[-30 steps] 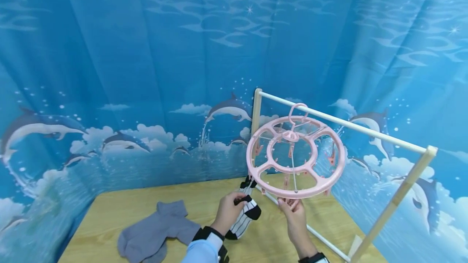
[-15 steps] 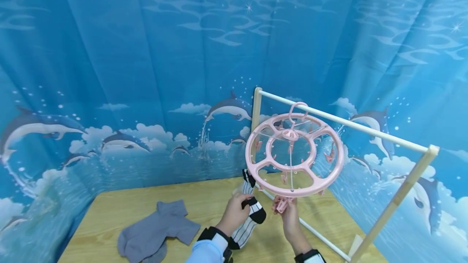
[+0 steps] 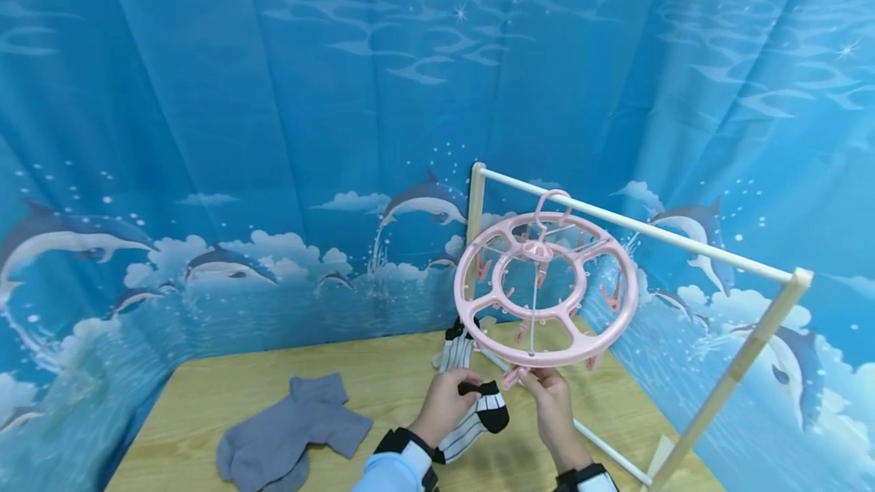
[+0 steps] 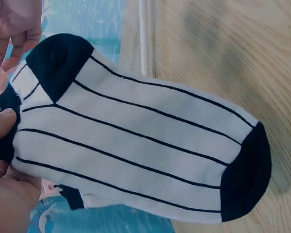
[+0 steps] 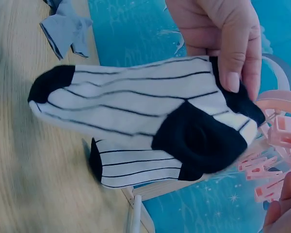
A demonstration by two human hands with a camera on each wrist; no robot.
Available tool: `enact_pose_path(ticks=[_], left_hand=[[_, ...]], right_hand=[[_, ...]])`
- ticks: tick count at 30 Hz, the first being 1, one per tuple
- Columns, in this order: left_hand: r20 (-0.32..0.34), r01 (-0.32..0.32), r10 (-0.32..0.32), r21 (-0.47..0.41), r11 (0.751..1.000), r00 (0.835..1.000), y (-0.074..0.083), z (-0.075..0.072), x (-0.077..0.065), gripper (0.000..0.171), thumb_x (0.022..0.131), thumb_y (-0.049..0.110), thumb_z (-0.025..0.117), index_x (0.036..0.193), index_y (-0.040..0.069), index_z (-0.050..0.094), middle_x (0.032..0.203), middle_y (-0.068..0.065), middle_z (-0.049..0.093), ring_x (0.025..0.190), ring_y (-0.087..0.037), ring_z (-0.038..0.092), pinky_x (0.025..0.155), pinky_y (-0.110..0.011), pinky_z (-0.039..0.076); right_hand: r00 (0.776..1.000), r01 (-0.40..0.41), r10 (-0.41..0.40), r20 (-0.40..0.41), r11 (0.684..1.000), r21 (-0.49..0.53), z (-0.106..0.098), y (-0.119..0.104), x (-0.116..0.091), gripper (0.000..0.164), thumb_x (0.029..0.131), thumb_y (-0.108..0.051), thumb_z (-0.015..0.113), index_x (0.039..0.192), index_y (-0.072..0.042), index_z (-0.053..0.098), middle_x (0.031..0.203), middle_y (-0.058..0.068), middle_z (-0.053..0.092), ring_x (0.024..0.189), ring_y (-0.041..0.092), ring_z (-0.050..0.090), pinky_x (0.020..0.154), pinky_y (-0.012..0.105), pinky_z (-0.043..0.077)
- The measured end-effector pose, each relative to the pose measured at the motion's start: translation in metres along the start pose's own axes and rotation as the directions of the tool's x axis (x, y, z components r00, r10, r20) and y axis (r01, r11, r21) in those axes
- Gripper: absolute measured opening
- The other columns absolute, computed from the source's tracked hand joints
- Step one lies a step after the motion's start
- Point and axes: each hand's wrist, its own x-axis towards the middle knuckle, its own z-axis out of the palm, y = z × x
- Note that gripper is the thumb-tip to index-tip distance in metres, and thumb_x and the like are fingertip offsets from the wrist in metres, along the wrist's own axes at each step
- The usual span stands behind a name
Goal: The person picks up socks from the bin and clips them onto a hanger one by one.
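My left hand point(image 3: 447, 405) pinches a white ankle sock point(image 4: 126, 126) with thin black stripes by its black cuff. Its black toe point(image 4: 247, 177) points away from the hand, and the heel is black too. At the front rim of a round pink clip hanger point(image 3: 533, 359), my right hand point(image 3: 552, 408) pinches a pink clothespin point(image 3: 511, 378) between thumb and fingers. The held sock's cuff is close beside that clothespin. A matching striped sock point(image 3: 456, 351) hangs from the hanger's left side, behind the left hand.
The hanger hooks over the white bar point(image 3: 656, 234) of a wooden rack point(image 3: 734, 370). Other pink clothespins point(image 3: 611, 296) dangle beneath its rings. Grey socks point(image 3: 294, 431) lie on the wooden table point(image 3: 198, 401) at left. A blue dolphin curtain point(image 3: 307, 135) stands behind.
My left hand has carried the striped sock to the right, toward the right hand. The right hand has turned the clothespin, which now points left toward the sock's cuff.
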Motion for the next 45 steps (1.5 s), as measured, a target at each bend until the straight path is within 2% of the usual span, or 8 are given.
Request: enact_pose_path(ticks=[10,19,26,30,34,39,42,45], left_hand=[[-0.002,0.037,-0.037,-0.031,0.999,0.999,0.004,0.001,0.002,0.021,0.075,-0.002,0.067,0.092,0.010,0.069,0.091,-0.001,0.069,0.087,-0.014,0.063,0.077,-0.028,0.052],[-0.033,0.034,-0.035,-0.050,0.998,0.999,0.005,-0.001,-0.002,0.019,0.076,-0.001,0.068,0.091,0.010,0.069,0.091,-0.002,0.069,0.091,-0.018,0.063,0.080,-0.033,0.052],[0.017,0.075,-0.074,-0.070,0.995,0.997,-0.002,-0.006,-0.005,0.026,0.079,0.005,0.066,0.105,0.011,0.066,0.102,-0.004,0.068,0.099,-0.021,0.062,0.086,-0.035,0.051],[0.018,0.121,-0.121,-0.008,0.993,0.993,-0.022,-0.014,-0.015,0.032,0.081,0.007,0.064,0.113,0.007,0.061,0.110,-0.009,0.065,0.104,-0.027,0.059,0.089,-0.042,0.048],[-0.067,0.192,-0.186,0.103,0.976,0.980,-0.053,-0.028,-0.029,0.032,0.080,0.006,0.064,0.112,0.004,0.059,0.108,-0.013,0.063,0.101,-0.031,0.058,0.085,-0.046,0.048],[-0.192,0.335,-0.298,0.208,0.919,0.935,-0.091,-0.051,-0.048,0.034,0.078,0.005,0.065,0.111,0.001,0.058,0.104,-0.015,0.062,0.098,-0.032,0.058,0.081,-0.044,0.048],[-0.215,0.400,-0.353,0.241,0.884,0.911,-0.111,-0.067,-0.060,0.037,0.078,0.004,0.064,0.113,-0.004,0.056,0.109,-0.022,0.058,0.102,-0.037,0.055,0.084,-0.047,0.047],[-0.239,0.448,-0.390,0.278,0.850,0.889,-0.129,-0.084,-0.074,0.041,0.077,0.005,0.065,0.115,-0.006,0.054,0.112,-0.026,0.055,0.105,-0.041,0.052,0.085,-0.050,0.045]], right_hand=[[0.997,0.006,-0.006,0.076,1.000,-0.005,0.009,-0.002,0.004,0.009,0.086,0.003,0.054,0.087,0.003,0.062,0.070,-0.006,0.067,0.066,0.007,0.064,0.071,0.020,0.050],[1.000,-0.008,0.015,0.022,0.955,-0.298,0.015,0.000,0.005,0.011,0.081,0.002,0.061,0.086,0.011,0.059,0.066,-0.015,0.054,0.065,0.000,0.051,0.064,0.020,0.041],[0.998,0.046,-0.023,0.064,0.921,-0.388,0.015,0.001,0.004,0.010,0.080,0.000,0.063,0.088,0.006,0.060,0.072,-0.016,0.054,0.071,-0.002,0.051,0.069,0.020,0.040],[0.999,0.033,-0.011,0.053,0.895,-0.445,0.010,0.000,0.003,0.013,0.080,-0.003,0.064,0.092,0.003,0.060,0.077,-0.008,0.057,0.075,-0.004,0.050,0.071,0.022,0.040],[1.000,0.001,0.012,0.024,0.873,-0.487,0.004,-0.002,0.004,0.018,0.081,-0.009,0.065,0.095,0.001,0.059,0.083,0.002,0.059,0.079,-0.004,0.049,0.074,0.025,0.040],[1.000,0.015,-0.005,0.024,0.884,-0.467,-0.001,-0.002,0.005,0.024,0.080,-0.006,0.066,0.100,0.004,0.058,0.083,-0.001,0.059,0.079,-0.004,0.050,0.073,0.023,0.042],[1.000,0.019,-0.012,0.020,0.896,-0.443,-0.002,-0.001,0.004,0.034,0.079,-0.003,0.067,0.110,0.005,0.054,0.086,-0.008,0.058,0.081,-0.006,0.052,0.073,0.021,0.044],[1.000,0.013,-0.024,-0.015,0.881,-0.473,-0.002,-0.005,0.000,0.044,0.079,-0.001,0.066,0.119,0.004,0.049,0.093,-0.009,0.058,0.086,-0.007,0.051,0.076,0.022,0.043]])
